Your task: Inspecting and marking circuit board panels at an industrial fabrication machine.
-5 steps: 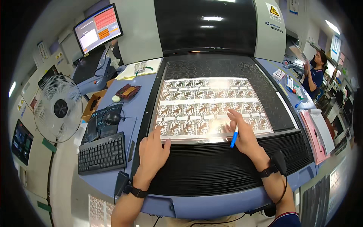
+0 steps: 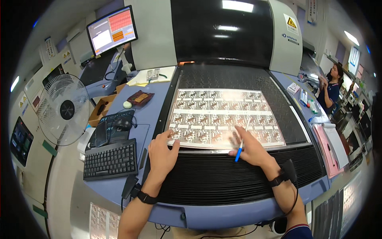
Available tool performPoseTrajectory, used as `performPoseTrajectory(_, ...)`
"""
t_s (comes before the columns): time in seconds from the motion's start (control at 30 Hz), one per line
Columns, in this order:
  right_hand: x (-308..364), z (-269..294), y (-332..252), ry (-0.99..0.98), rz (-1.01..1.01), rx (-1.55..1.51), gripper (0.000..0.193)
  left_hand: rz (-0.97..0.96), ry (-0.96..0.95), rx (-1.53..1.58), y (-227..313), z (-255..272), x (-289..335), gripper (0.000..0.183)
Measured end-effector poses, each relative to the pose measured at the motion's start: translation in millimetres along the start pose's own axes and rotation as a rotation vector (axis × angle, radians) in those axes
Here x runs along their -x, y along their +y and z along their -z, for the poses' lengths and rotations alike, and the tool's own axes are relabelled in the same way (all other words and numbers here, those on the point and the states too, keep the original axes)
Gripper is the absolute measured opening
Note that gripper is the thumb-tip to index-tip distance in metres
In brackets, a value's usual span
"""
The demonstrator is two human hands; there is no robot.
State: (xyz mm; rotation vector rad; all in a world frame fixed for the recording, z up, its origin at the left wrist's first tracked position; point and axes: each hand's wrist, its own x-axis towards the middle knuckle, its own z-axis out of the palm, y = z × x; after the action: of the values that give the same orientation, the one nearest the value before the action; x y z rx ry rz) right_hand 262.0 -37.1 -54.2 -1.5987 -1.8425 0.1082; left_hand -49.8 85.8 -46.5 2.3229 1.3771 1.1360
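A large printed circuit panel, with rows of copper-coloured patterns, lies flat on the black machine bed. At its near left corner is my left hand, fingers stretched over the edge and thumb apart, holding nothing. My right hand hovers around the near edge, right of the middle, closed on a marker pen with a blue end and a white barrel. The pen's blue end points down toward me, while its other end slants up over the panel. Some right-hand fingertips reflect in or blur against the shiny panel.
Left of the bed are a keyboard, a mouse, a dark packet and a fan. A monitor stands behind. Pink and white papers lie right. A co-worker stands far right.
My right hand with the marker pen has shifted slightly left and nearer to me. My left hand stays by the panel's corner. The whole view has tilted a little.
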Motion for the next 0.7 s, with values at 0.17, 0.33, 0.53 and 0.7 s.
performPoseTrajectory(0.17, -1, -11, -4, -0.028, -0.086, 0.075, 0.069, 0.177, 0.138, 0.61, 14, 29, -6, 0.037)
performPoseTrajectory(0.33, 15, 0, -44, 0.282, 0.053, 0.283, 0.034, 0.334, 0.021, 1.188, 51, 43, 17, 0.077)
performPoseTrajectory(0.53, 105, 25, -183, 0.114, 0.044, -0.214, 0.059, 0.348, 0.124, 0.971, 45, 81, 143, 0.057)
performPoseTrajectory(0.7, 165, 60, -115, 0.328, -0.475, -0.925, 0.073, 0.406, 0.179, 0.807, -59, 107, 223, 0.085)
